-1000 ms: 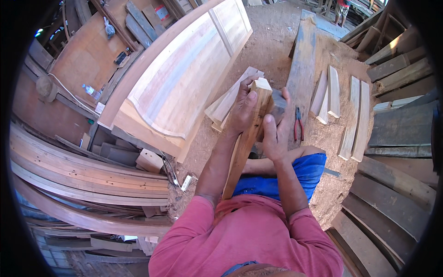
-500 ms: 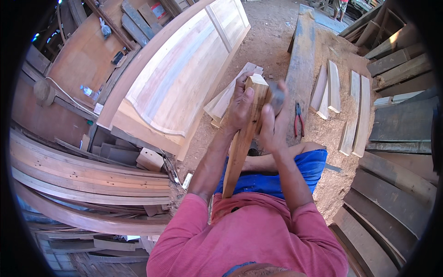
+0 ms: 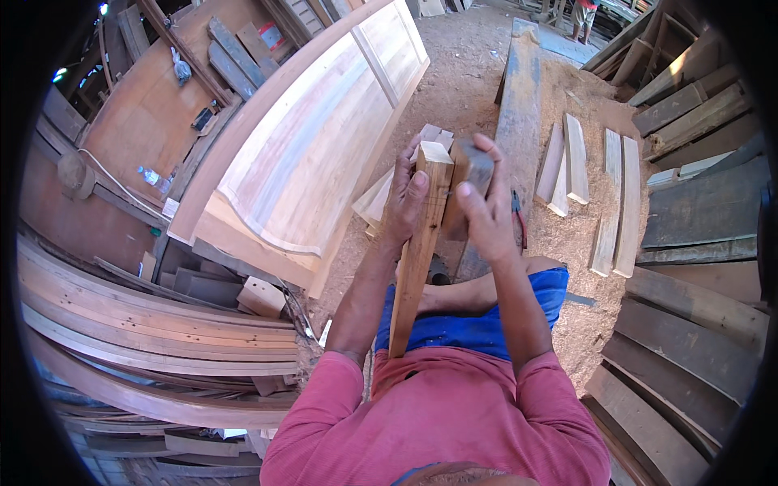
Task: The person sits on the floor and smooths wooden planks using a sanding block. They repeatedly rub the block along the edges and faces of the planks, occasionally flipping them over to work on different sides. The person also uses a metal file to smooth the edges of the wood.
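1. We see the left hand [image 3: 403, 202] closed around the upper part of a long wooden bar [image 3: 420, 259], thumb lying along its face.
2. We find the bar tilted, pale cut end away from the body, its near end at the waist, over the blue shorts [image 3: 454, 324].
3. We see the right hand [image 3: 489, 219] wrapped around a dark wooden block [image 3: 468, 174], just right of the bar's upper part; we cannot tell whether the two touch.
4. Beyond the left hand, we notice short pale boards [image 3: 371, 201] in a small pile.
5. Beside the right hand, we spot red-handled pliers [image 3: 523, 231], near a long worn plank [image 3: 519, 113].
6. Further right, we count five light strips on the sawdust, two of them side by side [image 3: 626, 211], then dark boards [image 3: 689, 340].
7. On the left, we see a large panelled board [image 3: 316, 146] and stacked long planks [image 3: 154, 316].
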`<state>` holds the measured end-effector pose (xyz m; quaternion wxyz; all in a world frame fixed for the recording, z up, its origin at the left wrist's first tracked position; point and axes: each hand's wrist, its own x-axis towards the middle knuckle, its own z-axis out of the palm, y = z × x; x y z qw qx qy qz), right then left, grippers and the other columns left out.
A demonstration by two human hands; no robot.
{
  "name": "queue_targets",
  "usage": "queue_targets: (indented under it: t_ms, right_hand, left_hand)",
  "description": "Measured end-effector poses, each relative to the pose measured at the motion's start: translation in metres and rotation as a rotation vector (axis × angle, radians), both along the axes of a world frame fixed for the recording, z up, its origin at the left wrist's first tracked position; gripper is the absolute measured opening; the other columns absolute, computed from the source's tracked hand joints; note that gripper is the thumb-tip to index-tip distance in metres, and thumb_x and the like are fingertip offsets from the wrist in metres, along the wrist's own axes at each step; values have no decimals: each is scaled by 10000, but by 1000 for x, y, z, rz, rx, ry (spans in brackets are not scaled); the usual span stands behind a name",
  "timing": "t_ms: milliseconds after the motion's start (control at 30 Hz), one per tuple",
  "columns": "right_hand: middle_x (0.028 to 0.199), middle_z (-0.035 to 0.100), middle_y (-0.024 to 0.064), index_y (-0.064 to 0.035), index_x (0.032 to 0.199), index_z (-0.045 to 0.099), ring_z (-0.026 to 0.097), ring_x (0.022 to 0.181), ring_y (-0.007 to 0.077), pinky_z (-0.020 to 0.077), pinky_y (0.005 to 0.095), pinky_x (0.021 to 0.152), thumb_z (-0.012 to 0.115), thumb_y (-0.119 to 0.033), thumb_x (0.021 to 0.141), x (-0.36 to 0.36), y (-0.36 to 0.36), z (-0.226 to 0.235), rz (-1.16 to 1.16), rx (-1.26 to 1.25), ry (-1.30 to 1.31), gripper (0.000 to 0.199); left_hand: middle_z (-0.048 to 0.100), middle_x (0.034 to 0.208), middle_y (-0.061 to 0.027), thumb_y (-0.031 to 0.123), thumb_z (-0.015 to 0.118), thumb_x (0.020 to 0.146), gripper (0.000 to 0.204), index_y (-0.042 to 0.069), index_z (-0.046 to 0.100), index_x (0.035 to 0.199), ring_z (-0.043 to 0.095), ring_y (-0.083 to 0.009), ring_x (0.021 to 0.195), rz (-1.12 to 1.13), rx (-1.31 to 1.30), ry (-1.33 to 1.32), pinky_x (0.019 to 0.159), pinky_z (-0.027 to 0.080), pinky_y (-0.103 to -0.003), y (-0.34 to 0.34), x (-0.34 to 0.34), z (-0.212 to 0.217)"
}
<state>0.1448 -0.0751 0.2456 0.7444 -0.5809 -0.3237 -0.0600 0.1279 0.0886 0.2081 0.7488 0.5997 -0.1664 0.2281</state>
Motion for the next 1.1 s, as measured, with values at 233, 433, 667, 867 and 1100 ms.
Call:
queue_targets:
  t_ms: [233, 433, 667, 867, 1100]
  right_hand:
    - [1418, 471, 192, -4, 1527, 347, 488, 1330, 270, 381, 403, 1151, 612, -157, 1004, -25, 12, -16, -162, -98, -118, 607]
    - [1345, 513, 207, 31, 1495, 364, 535, 1258, 283, 415, 400, 1107, 585, -214, 1023, -9, 20, 23, -165, -119, -83, 576]
    - [1385, 509, 166, -7, 1488, 386, 510, 1278, 250, 411, 411, 1105, 584, -278, 1022, -26, 24, -29, -160, -156, -33, 574]
    - [1198, 618, 194, 46, 1442, 454, 604, 1103, 264, 477, 381, 992, 582, -231, 1040, 39, 26, 58, -280, -159, -56, 505]
    - [1236, 619, 170, 31, 1521, 415, 594, 1149, 239, 462, 369, 1020, 567, -287, 1049, 22, 0, 88, -131, -9, 86, 589]
  left_hand:
    - [464, 1522, -178, 506, 528, 1070, 782, 8, 286, 1621, 461, -256, 1396, 71, 97, -7, 1187, 350, -401, 1, -6, 3]
    - [432, 1523, -201, 487, 512, 1074, 775, -12, 268, 1615, 433, -278, 1399, 164, 193, 17, 1192, 327, -426, 10, 1, -5]
    - [456, 1443, -211, 500, 520, 1063, 742, -47, 325, 1525, 446, -283, 1366, 192, 227, 46, 1178, 336, -428, 20, 5, -20]
    - [458, 1469, -208, 500, 668, 943, 889, -47, 314, 1548, 434, -301, 1399, 94, 195, 95, 1195, 324, -427, 6, -4, -1]
    - [465, 1486, -195, 435, 777, 804, 1018, -27, 313, 1582, 461, -292, 1396, 57, 194, 66, 1190, 341, -433, -8, -18, 55]
